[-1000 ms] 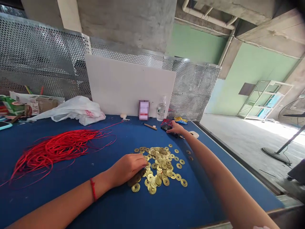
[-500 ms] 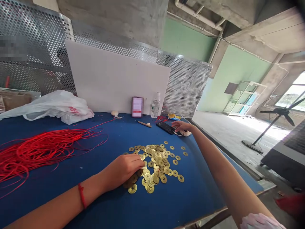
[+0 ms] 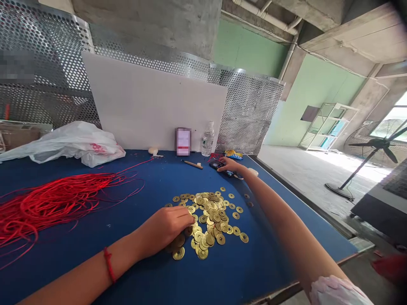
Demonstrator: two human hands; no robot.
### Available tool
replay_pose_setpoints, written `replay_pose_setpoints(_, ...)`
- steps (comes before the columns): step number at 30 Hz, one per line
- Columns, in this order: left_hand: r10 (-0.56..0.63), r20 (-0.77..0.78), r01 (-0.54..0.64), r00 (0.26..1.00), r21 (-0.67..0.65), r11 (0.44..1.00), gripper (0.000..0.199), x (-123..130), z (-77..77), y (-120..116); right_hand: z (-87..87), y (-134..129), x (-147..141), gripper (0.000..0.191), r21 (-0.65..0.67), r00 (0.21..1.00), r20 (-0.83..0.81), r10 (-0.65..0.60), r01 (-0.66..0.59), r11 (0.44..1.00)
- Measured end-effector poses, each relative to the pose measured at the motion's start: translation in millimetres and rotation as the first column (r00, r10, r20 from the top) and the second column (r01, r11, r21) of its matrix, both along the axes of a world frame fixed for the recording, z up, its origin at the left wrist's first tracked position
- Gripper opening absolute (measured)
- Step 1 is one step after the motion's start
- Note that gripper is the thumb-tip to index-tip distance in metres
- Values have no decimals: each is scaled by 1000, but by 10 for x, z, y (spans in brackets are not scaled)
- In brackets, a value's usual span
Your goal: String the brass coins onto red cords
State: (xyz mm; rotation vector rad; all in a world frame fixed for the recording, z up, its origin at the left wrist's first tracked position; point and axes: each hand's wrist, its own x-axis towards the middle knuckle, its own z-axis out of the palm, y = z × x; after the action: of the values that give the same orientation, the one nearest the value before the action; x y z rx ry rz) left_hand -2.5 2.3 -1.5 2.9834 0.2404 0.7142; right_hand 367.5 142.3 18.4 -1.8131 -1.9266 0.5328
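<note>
— Where the brass coins lie heaped on the blue table, what's entered?
— Item: left hand, grip curled on the pile's edge, hold unclear. Item: right hand, grip unclenched, laid on a black remote.

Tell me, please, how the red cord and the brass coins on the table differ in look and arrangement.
The red cord is a loose tangle of thin, flexible strands, whereas the brass coins are flat, round discs with square holes. The red cord spreads long across the left side, while the brass coins sit in a compact heap near the middle, with a few strays. Both lie directly on the blue table top.
</note>
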Motion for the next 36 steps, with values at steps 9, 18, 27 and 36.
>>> replay_pose_setpoints(9,20,-32,-18,999,53,998,22,3,-38,9,96,189,71,62,-42,998,32,58,-56,998)
replay_pose_setpoints(18,41,-60,-35,997,95,995,19,-11,-29,-7,127,167,145,96,98,949,311,-42,11,995)
replay_pose_setpoints(27,30,-66,-32,997,-24,999,22,-32,-46,0,3,-500,844,52,-175,840,539,-55,175,969)
replay_pose_setpoints(36,199,-70,-205,978,-100,974,34,20,95,-35,-187,-654,463,54,242,790,498,-358,270,932)
